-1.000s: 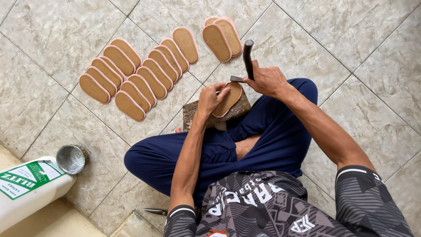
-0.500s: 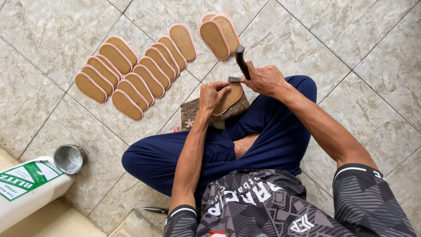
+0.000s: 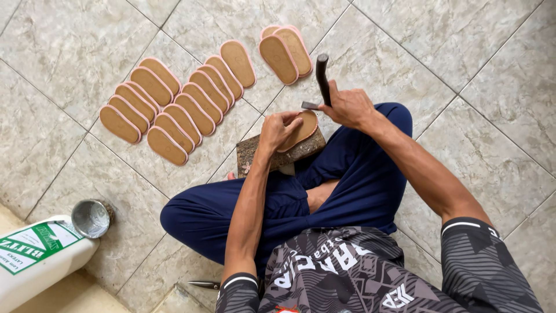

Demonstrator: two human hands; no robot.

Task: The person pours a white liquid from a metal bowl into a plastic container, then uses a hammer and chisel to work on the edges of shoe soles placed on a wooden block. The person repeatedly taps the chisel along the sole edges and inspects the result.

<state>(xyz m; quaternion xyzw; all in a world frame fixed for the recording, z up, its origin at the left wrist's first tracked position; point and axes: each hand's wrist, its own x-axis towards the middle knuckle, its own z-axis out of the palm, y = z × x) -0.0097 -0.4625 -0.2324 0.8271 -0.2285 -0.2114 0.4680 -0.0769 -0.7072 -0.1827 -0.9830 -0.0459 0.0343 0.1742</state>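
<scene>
The right hand (image 3: 346, 107) is clenched around the dark handle of a hammer (image 3: 320, 81), whose handle points up toward twelve o'clock while its small metal head juts out at nine o'clock from the fist, just beside the tip of a sole. The left hand (image 3: 278, 130) lies at about eight o'clock from the right one, fingers spread and pressing flat on that tan shoe sole (image 3: 302, 128), pinning it down rather than gripping it. The sole rests on a worn block (image 3: 278, 153) that sits on the floor in front of the person's crossed legs in dark blue trousers (image 3: 347, 191).

Out from the hands, at eleven o'clock, a pair of finished soles (image 3: 285, 55) lies overlapped on the floor tiles (image 3: 463, 52). Farther round at nine to ten o'clock, a long fan of soles with pink edges (image 3: 174, 107) is laid out in overlapping rows, well apart from the block.

Down at seven o'clock, near the frame's corner, a white jug with a green label (image 3: 35, 255) lies on its side, and a small open metal tin (image 3: 91, 218) stands just beside it. At six o'clock from the left elbow, the tip of a metal tool (image 3: 204, 284) pokes out from under the person's patterned shirt.
</scene>
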